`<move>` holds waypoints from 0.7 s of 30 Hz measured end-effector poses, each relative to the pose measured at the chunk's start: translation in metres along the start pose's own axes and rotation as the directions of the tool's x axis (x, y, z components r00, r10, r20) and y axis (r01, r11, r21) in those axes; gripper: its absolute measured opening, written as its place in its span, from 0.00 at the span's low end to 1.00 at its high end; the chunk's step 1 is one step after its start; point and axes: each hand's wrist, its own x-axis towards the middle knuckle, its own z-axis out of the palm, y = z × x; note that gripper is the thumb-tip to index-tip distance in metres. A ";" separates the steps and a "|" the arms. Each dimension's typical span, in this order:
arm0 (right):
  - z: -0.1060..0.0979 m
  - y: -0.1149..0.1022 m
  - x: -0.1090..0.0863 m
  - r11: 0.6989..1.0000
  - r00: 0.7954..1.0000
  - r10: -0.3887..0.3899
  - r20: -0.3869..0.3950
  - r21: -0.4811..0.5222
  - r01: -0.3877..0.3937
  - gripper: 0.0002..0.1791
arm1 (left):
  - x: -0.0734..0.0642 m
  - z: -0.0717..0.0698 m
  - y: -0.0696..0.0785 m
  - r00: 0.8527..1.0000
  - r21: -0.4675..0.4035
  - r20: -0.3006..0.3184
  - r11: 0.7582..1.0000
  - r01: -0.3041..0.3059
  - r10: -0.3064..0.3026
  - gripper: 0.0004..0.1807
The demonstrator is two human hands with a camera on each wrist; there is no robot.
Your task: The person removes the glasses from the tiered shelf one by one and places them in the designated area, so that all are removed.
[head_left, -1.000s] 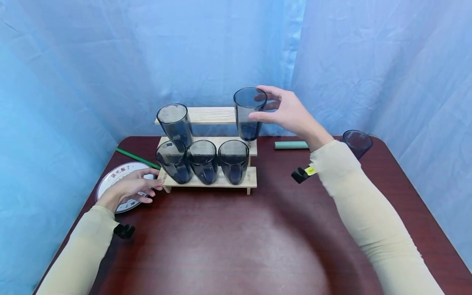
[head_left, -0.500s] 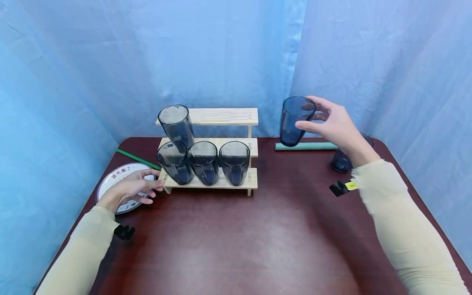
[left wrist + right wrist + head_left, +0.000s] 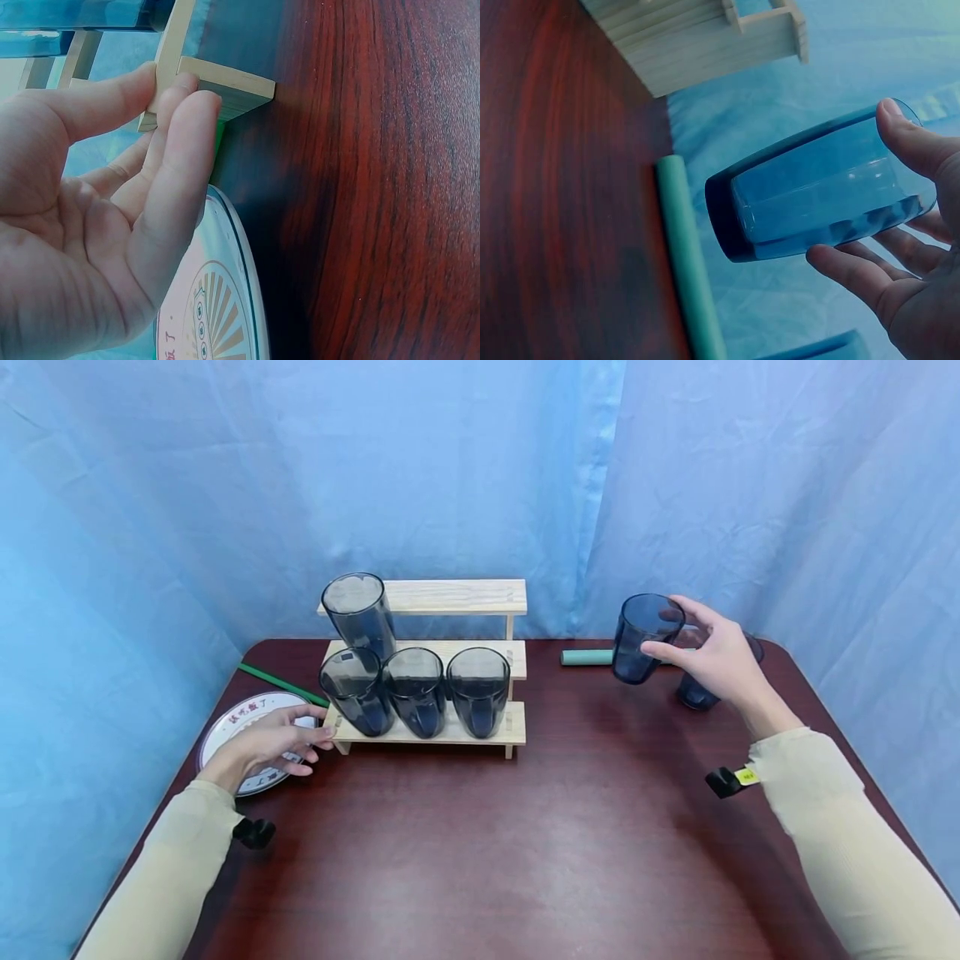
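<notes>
My right hand (image 3: pixel 723 664) grips a dark blue-grey drinking glass (image 3: pixel 636 652) near its rim and holds it above the table, right of the rack. In the right wrist view, thumb and fingers lie on opposite sides of this glass (image 3: pixel 810 191). At the left, my left hand (image 3: pixel 262 743) pinches the end of the lowest board of a three-tier wooden rack (image 3: pixel 461 597). The left wrist view shows thumb and fingertips at that board (image 3: pixel 229 84). Three similar glasses (image 3: pixel 416 693) stand on the lowest tier, and one taller glass (image 3: pixel 363 614) on the middle tier.
Another dark glass (image 3: pixel 696 693) stands on the table, partly behind my right hand. A pale green roll (image 3: pixel 587 657) lies along the back edge. Beneath my left hand is a patterned plate (image 3: pixel 225 727); a green stick (image 3: pixel 273 678) lies behind it. Blue curtains (image 3: pixel 450 468) surround the table.
My right hand has carried the glass from the rack's right end to the right, then lower toward the table. The left hand has stayed at the rack.
</notes>
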 end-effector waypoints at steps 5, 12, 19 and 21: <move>-0.001 0.013 -0.004 0.999 0.999 0.033 0.025 -0.027 -0.032 0.49 | 0.000 -0.001 -0.001 1.000 0.005 -0.008 1.000 0.002 -0.001 0.36; 0.005 0.023 -0.010 0.993 0.999 0.036 0.031 -0.111 -0.032 0.52 | 0.000 -0.001 -0.001 1.000 0.002 -0.009 1.000 0.000 0.000 0.36; 0.019 0.036 -0.012 0.998 1.000 0.018 -0.004 -0.065 -0.018 0.50 | 0.000 -0.001 -0.002 1.000 -0.001 -0.013 1.000 0.001 -0.001 0.37; 0.022 0.040 -0.012 0.997 1.000 0.012 -0.009 -0.070 -0.012 0.50 | 0.000 -0.001 -0.002 1.000 -0.001 -0.016 1.000 0.001 -0.001 0.37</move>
